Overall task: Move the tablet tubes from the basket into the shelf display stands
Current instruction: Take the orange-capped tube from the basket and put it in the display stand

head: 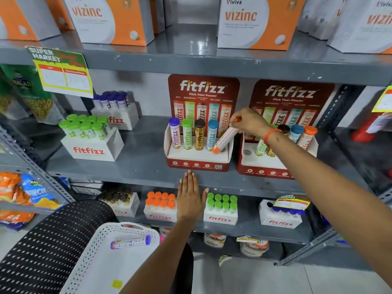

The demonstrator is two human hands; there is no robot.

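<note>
- Right hand (247,122) is up at the left display stand (198,161), fingers pinched around the cap end of an orange-capped tube (224,138).
- That tube is tilted: its long axis leans from the hand at upper right down to the lower left, with its bottom end touching the stand's white deck at the rightmost hole, not yet seated by the look of it.
- The relation that matters, I'd say: the hole sits below and slightly left of the hand, so the tube needs righting to vertical before it drops in beside the blue-capped tube (212,134).
- Four tubes already stand upright in that stand: purple, green, brown, blue caps in a row.
- Right arm reaches long across from the lower right, wrist bent down, an orange band (270,134) on it.
- Left hand (189,200) is flat and empty, fingers straight and close together, thumb out, fingertips at the shelf edge (127,176) just below the stand's front.
- Down in the white basket (101,236), one purple-capped tube (130,242) lies on its side, much nearer the left hand.
- The right display stand (265,166) shows an open hole at its left, likely where that one belongs.
</note>
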